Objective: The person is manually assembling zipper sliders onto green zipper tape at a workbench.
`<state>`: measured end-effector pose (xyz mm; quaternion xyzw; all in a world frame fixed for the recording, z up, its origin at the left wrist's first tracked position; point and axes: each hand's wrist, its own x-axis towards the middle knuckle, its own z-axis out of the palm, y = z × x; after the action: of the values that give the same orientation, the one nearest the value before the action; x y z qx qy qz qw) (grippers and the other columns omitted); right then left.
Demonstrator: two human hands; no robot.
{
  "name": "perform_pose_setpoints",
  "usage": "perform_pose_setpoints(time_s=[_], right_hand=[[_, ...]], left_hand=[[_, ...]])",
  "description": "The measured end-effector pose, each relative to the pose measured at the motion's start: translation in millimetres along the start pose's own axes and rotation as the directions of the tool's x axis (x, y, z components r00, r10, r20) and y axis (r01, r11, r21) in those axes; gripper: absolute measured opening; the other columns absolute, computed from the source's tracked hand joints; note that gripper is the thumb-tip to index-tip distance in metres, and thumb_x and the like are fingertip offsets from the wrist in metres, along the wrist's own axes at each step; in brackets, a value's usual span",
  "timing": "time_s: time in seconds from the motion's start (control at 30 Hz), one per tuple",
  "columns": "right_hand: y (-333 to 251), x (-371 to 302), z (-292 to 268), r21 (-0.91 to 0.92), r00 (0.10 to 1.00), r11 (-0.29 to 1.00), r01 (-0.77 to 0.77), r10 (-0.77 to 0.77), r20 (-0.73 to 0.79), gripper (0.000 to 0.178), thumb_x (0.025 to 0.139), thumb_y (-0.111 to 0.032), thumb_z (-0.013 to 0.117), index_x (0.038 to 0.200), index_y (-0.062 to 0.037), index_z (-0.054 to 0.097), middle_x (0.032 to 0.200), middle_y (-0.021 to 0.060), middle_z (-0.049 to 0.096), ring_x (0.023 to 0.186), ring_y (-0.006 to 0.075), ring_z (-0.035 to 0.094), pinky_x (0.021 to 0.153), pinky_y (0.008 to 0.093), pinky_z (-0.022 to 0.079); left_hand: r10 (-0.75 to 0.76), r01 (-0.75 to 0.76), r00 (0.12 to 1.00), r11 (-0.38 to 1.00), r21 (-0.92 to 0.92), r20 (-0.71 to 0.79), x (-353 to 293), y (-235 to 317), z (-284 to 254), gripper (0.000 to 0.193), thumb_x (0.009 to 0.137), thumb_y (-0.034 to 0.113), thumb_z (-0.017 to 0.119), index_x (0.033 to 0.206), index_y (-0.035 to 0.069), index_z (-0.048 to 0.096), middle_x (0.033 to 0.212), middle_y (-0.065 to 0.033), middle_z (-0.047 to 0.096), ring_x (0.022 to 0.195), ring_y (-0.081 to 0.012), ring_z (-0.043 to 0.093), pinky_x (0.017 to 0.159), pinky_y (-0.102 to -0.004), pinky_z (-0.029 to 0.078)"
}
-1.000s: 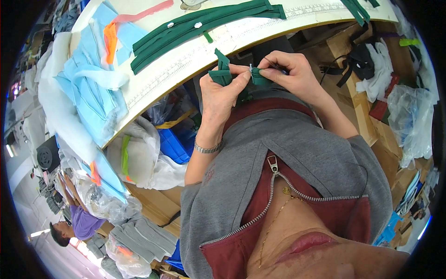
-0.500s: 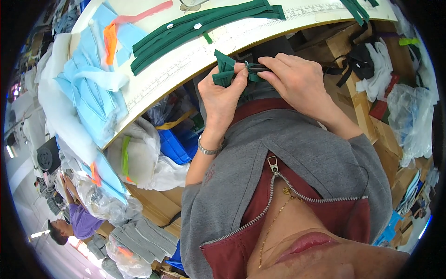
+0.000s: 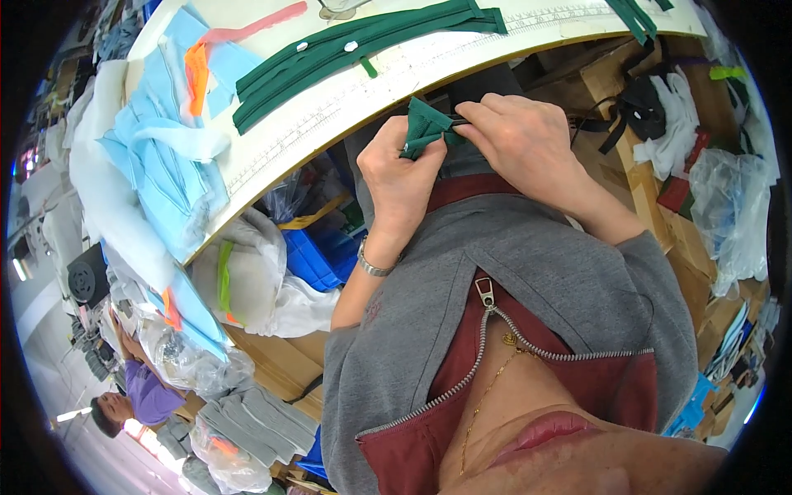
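Just past the table's near edge, my left hand pinches a folded dark green zipper tape between thumb and fingers. My right hand is closed around a slim dark tool. Its tip meets the tape close to my left thumb; fingers and fabric hide the tip, so its exact kind does not show. On the white table beyond lie long dark green zipper strips with small white pieces on them. A short green tab sits beside them.
Light blue fabric pieces and white padding cover the table's left end. Beneath it stands a blue bin. Cardboard, a clear plastic bag and white gloves are at right. Another person works at far left.
My left hand has turned, and the green tape now stands folded upward between my hands. The tool's tip and the metal bit seen before are now mostly hidden. My right hand has barely shifted.
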<state>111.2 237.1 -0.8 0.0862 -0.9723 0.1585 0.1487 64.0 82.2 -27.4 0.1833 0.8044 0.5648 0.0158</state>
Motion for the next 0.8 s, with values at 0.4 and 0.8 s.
perform_pose_setpoints(time_s=[0.4,0.8], right_hand=[[25.5,-4.4,33.3,0.561,0.923,0.757,-0.336,0.145,0.357,0.02,0.078,-0.022,0.062,0.085,-0.0025,0.062,0.067,0.007,0.058,0.058,0.0174,0.057,0.053,0.028,0.043],[19.6,-3.5,30.5,0.803,0.939,0.488,-0.343,0.17,0.297,0.019,0.077,-0.015,0.064,0.079,0.0024,0.057,0.063,0.0015,0.049,0.06,0.0084,0.044,0.055,0.0234,0.036]], left_hand=[[-0.175,0.182,0.983,0.972,-0.152,0.057,-1.8,-7.6,-3.4,0.007,0.07,0.0,0.063,0.077,-0.002,0.061,0.067,-0.0044,0.059,0.058,-0.0115,0.054,0.055,-0.0224,0.043],[-0.254,0.284,0.958,0.912,-0.296,0.137,-1.2,-0.3,-3.9,0.009,0.076,0.005,0.064,0.081,-0.002,0.063,0.068,0.0017,0.057,0.059,-0.0025,0.047,0.054,-0.0169,0.038]])
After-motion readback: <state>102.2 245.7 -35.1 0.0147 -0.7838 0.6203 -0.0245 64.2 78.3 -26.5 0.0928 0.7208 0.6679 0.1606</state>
